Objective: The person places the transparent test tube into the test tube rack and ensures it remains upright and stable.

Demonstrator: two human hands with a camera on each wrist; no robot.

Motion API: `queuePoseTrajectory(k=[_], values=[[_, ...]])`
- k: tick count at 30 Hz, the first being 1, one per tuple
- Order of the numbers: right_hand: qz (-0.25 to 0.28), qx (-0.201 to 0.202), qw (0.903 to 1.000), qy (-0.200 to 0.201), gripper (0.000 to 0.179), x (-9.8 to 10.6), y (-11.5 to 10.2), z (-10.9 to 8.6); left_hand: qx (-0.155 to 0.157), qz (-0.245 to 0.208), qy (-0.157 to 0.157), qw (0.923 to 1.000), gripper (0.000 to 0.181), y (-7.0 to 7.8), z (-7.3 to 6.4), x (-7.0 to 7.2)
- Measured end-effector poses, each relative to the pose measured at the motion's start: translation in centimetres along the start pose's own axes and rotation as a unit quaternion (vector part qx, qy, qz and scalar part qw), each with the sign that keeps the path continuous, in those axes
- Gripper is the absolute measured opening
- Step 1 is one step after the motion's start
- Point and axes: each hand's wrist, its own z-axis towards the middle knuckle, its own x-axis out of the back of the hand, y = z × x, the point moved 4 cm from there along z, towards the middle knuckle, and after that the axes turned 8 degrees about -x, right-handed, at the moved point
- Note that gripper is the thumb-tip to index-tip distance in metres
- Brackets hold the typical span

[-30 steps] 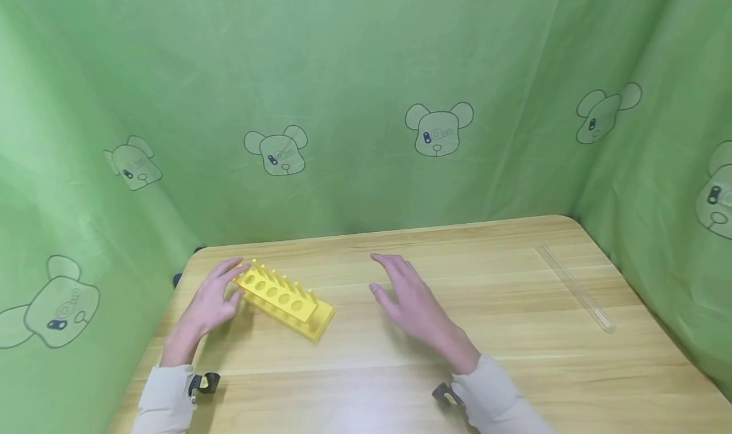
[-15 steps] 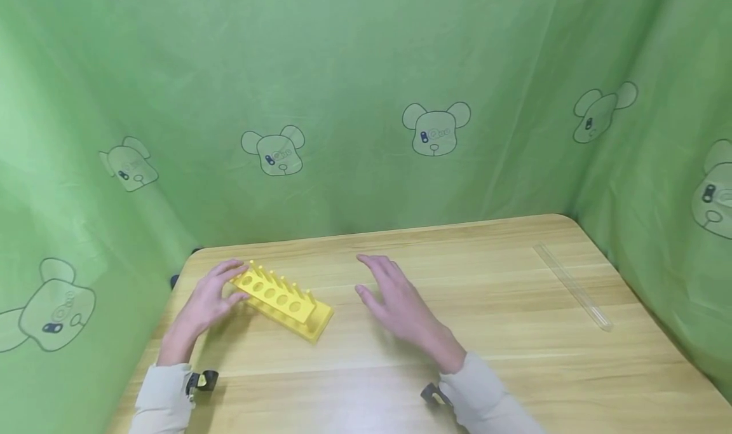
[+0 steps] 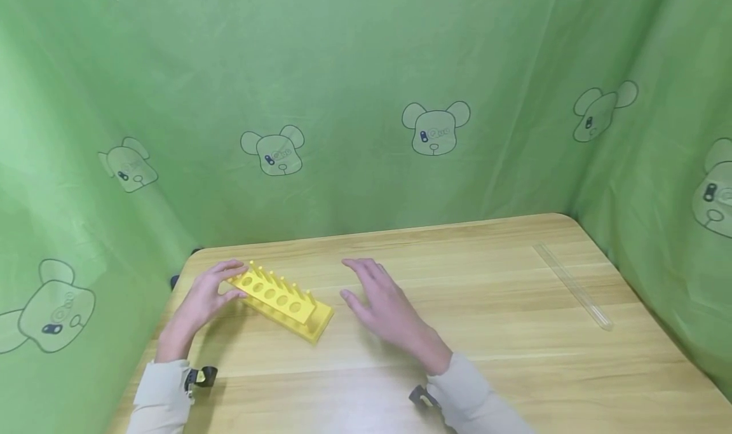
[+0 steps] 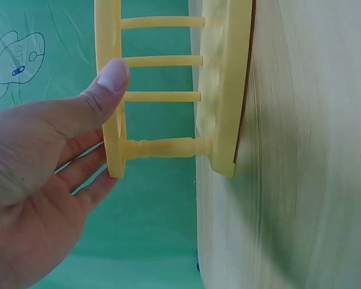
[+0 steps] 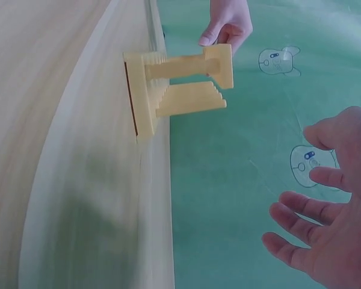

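Yellow, plastic-looking, long holed rack (image 3: 276,297) seen at left of light wood-grain table (image 3: 486,370). Long axis slanted; far-left end gripped by left hand (image 3: 204,297), nearer of two. Near-right end pointed toward side where right hand (image 3: 384,305) is held apart, fingers loosely spread, nothing grasped.

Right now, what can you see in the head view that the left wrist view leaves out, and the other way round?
Only the head view shows the right hand, the clear tube lying toward the right side of the table, and the pale sleeves.

Only the left wrist view shows the palm side of the left hand and the shaped post at the gripped end of the yellow rack.

Both show the left hand gripping the rack, part of the table, and the green curtain.
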Motion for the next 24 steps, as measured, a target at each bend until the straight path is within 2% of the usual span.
queuePoseTrajectory(k=[7, 14, 24], values=[[0.009, 0.022, 0.9997, -0.001, 0.062, -0.7, -1.3, 0.5, 0.009, 0.008, -0.007, 0.9999, 0.056, 0.0, 0.0, 0.3], [0.017, 0.019, 0.9997, -0.003, 0.066, -1.1, -2.0, 0.9, 0.028, 0.006, -0.032, 0.9991, 0.056, 0.0, 0.6, 0.5], [0.014, 0.026, 0.9995, -0.009, 0.065, -2.2, -3.2, 1.4, 0.028, 0.009, -0.030, 0.9991, 0.055, 0.0, 0.6, 0.4]])
